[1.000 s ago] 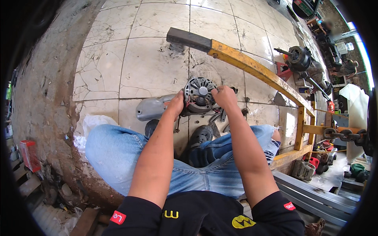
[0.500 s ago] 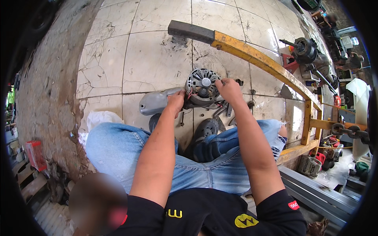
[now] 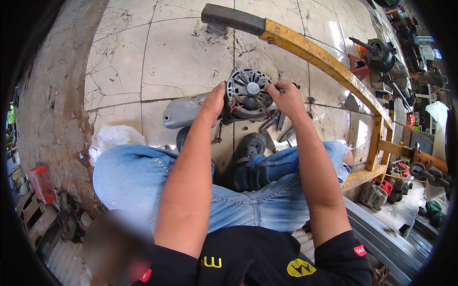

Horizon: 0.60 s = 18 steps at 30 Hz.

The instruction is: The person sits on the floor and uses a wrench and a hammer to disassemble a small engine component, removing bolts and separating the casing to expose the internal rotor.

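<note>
A grey alternator point(image 3: 250, 102) with a slotted end plate, round centre hub and red wires rests on the tiled floor before me. My left hand point(image 3: 213, 102) grips its left side, fingers curled along the housing. My right hand point(image 3: 287, 99) is at its right rim, pinching a small dark metal piece point(image 3: 282, 90) whose shape is partly hidden. Left of the alternator lies a grey metal casing point(image 3: 178, 114). A bolt point(image 3: 219, 135) and loose metal parts point(image 3: 272, 125) lie below and to the right.
A yellow steel hoist arm point(image 3: 310, 51) with chain point(image 3: 429, 174) spans the right. An axle assembly point(image 3: 381, 57) on a red stand point(image 3: 359, 66) sits beyond it. A white plastic bag point(image 3: 117, 138) lies left. My bent knees and grey shoe point(image 3: 250, 150) are below the parts.
The alternator and both hands sit higher in the picture, as does the surrounding floor. My left hand has shifted upward along the alternator's side; my right hand stays at its right rim.
</note>
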Tool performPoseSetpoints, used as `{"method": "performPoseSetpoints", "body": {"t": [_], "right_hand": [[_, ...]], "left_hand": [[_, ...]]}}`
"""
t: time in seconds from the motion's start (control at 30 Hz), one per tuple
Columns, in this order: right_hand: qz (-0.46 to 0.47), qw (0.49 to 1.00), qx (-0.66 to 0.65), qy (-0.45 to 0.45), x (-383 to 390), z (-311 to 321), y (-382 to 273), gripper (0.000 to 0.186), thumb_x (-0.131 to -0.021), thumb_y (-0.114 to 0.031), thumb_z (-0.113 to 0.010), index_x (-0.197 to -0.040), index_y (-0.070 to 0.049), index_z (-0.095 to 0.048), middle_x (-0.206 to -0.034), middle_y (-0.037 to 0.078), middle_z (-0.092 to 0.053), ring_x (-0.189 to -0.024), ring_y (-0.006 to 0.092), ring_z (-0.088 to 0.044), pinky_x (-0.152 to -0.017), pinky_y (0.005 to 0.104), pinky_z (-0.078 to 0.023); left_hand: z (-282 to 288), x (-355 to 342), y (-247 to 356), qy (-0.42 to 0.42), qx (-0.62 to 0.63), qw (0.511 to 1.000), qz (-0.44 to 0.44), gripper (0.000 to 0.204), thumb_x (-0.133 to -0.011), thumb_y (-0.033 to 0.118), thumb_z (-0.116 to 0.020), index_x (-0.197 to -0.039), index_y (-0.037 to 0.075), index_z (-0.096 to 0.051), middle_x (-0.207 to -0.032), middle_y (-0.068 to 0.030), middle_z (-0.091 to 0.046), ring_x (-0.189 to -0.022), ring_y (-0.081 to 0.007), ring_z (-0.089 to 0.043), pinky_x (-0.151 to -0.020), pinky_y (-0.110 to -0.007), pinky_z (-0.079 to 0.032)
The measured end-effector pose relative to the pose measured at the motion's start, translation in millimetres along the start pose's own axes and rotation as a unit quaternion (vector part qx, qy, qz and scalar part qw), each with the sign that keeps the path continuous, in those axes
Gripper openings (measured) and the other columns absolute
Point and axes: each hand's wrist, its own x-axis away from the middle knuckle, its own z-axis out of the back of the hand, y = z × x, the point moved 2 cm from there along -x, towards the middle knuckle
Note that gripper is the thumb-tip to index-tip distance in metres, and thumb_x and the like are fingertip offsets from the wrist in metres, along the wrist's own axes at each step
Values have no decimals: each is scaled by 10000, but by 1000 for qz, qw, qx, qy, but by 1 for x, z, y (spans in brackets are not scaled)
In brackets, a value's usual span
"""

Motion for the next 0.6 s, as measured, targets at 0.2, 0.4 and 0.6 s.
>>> {"method": "performPoseSetpoints", "body": {"t": [0.2, 0.4, 0.6], "right_hand": [[50, 998, -27, 21, -1, 1, -3, 436, -865, -426, -651, -966, -8, -723, -875, 261, -685, -876, 410, -670, -797, 435, -514], [40, 998, -53, 22, -6, -3, 3, 469, -863, -428, -662, -960, 29, -710, -865, 271, -682, -886, 404, -673, -797, 423, -510], [54, 998, -17, 16, -10, -3, 0, 434, -875, -420, -645, -962, -1, -716, -889, 268, -684, -899, 413, -665, -817, 438, -508]], "left_hand": [[6, 1, 4, -20, 14, 999, 31, 512, -1024, 410, -407, -1463, 151, -450, -1466, -79, -473, -1355, -257, -401, -1083, -464, -336], [3, 4, -2, 42, 14, 998, 42, 434, -1020, 365, -462, -1380, 140, -551, -1356, -77, -580, -1247, -216, -510, -1043, -399, -375], [4, 6, -2, 50, 58, 996, 51, 409, -999, 334, -518, -1340, 123, -598, -1307, -98, -624, -1196, -196, -548, -1026, -349, -383]]}}
